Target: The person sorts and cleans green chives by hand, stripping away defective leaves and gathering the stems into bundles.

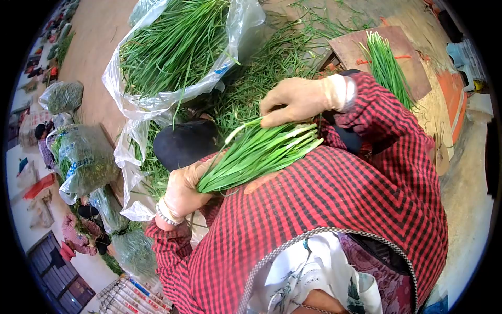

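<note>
Head view, looking down: bunch of long green stems (261, 159) held low across the front of a red-and-black checked garment (324, 209), pale ends toward the right arm, leafy part toward the left. Left hand (183, 191) closed round the leafy end, carrying the bunch. Right hand (295, 99) above the pale end, thumb and fingers drawn close at the bunch's upper edge; cannot tell whether a stem is pinched there. One pale stem (235, 133) stands off from the others near those fingertips. Handling, by judgement: light, limp toward the leaves, firmer at the pale ends; blades probably smooth and a little slippery if damp, easily bruised or creased under a hard squeeze. Best hold likely a loose, full-hand wrap about the middle, with single stems taken near the pale base, where they seem sturdiest. Beyond the hands, an open plastic bag (116, 86) with more greens (175, 49) inside; loose trimmings (282, 60) on the ground beside it. Off to the right, a second bunch (387, 65) lies on a board (345, 44), an orange-red strip (402, 57) running crosswise beneath.
</note>
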Motion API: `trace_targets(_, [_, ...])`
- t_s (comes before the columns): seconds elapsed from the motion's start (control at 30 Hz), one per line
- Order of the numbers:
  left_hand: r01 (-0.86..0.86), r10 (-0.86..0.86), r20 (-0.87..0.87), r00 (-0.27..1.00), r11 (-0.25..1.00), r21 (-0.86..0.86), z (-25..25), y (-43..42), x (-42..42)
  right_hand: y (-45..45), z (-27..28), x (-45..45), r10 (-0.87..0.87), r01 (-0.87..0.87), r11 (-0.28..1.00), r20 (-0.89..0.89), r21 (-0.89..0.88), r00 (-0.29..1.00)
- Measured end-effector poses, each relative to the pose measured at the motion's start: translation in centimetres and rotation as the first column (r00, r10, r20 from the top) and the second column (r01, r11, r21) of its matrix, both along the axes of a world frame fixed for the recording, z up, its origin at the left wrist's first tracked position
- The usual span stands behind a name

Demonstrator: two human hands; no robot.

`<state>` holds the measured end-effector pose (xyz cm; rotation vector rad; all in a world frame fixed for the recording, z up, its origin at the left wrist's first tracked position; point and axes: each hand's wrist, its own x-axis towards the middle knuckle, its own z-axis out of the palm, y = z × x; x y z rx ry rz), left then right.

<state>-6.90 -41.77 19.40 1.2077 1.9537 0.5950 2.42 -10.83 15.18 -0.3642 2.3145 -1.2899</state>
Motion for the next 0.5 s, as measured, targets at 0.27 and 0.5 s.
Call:
trace_targets(0.27, [-0.034,0.050,-0.394,0.918,0.998,0.047,-0.1,-1.8,-0.6,6.7,-0.7,4.6,-0.652,0.640,0.756,-0.076,-0.140,0.754])
trace_targets(0.5, [-0.013,0.104,-0.674,0.731,0.990,0.139,-1.0,-1.9,-1.1,6.6,-3.5,3.6,-0.461,0.499,0.854,-0.231,0.145,0.857])
